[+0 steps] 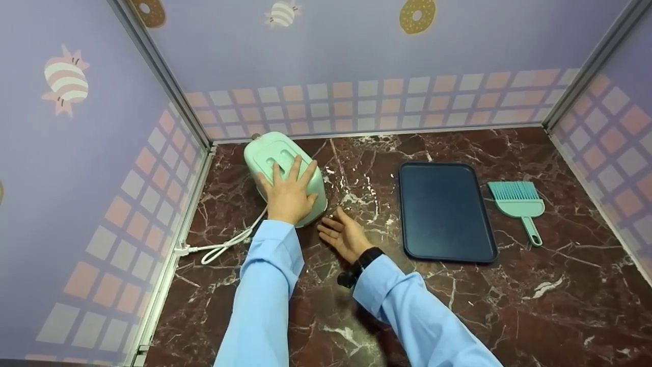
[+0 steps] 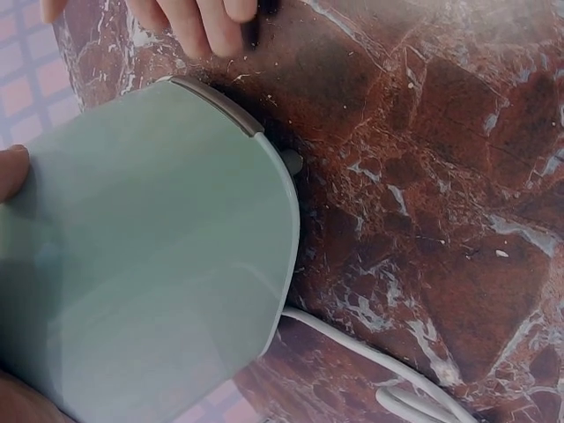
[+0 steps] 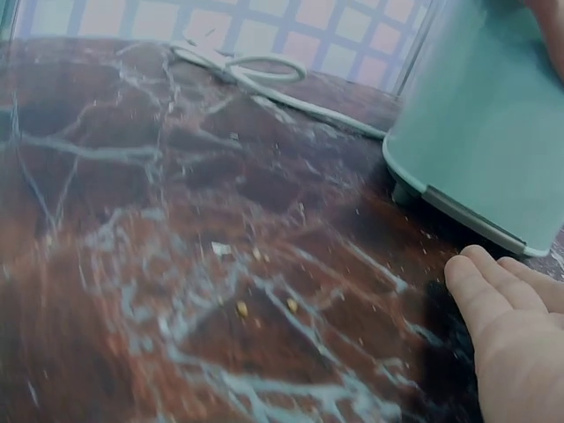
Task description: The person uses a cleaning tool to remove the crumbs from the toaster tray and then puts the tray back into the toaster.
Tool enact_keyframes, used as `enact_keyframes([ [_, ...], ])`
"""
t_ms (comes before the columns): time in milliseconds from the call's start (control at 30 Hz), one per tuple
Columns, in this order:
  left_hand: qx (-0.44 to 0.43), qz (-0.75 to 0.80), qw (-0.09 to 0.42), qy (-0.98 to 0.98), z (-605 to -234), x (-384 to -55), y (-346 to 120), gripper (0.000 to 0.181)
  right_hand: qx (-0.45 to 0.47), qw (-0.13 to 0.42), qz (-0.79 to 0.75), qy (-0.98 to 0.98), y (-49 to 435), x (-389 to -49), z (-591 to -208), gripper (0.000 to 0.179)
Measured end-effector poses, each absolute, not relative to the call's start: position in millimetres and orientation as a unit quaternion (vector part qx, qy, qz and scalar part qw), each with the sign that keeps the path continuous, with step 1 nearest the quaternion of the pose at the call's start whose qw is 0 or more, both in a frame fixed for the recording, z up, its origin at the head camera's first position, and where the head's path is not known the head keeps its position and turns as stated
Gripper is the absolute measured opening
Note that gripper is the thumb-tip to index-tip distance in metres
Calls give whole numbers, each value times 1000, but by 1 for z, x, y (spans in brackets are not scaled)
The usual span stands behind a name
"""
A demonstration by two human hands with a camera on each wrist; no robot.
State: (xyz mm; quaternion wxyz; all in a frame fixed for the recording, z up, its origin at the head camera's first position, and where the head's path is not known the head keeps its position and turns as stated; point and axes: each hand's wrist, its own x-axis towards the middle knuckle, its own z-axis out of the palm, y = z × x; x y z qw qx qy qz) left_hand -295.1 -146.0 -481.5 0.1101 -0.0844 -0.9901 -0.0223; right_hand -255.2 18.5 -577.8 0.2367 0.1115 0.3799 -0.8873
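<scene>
A mint-green toaster (image 1: 316, 191) stands at the back left, its near end and base edge filling much of the left wrist view. My left hand (image 1: 289, 196) rests on its top with fingers spread across the slots. The thumb lies toward the toaster's right side. Low beside the near right corner, my right hand (image 1: 349, 238) holds nothing; its palm is turned up and its fingers are loosely bent. In the right wrist view, those fingertips are close to a grey strip (image 3: 471, 220) along the toaster's bottom edge.
A white cord (image 1: 224, 247) runs from the toaster to the left wall. On the right lie a dark blue tray (image 1: 443, 211) and a mint brush (image 1: 519, 206) with a handle. Small crumbs (image 3: 242, 309) dot the dark marbled tabletop (image 1: 356, 316). Patterned walls enclose three sides.
</scene>
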Motion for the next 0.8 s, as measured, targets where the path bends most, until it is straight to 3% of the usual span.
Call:
enact_keyframes([
  [800,-75,-20,117,-990,-482,-294,-144,84,160,214,-912,311,1,-263,-584,56],
])
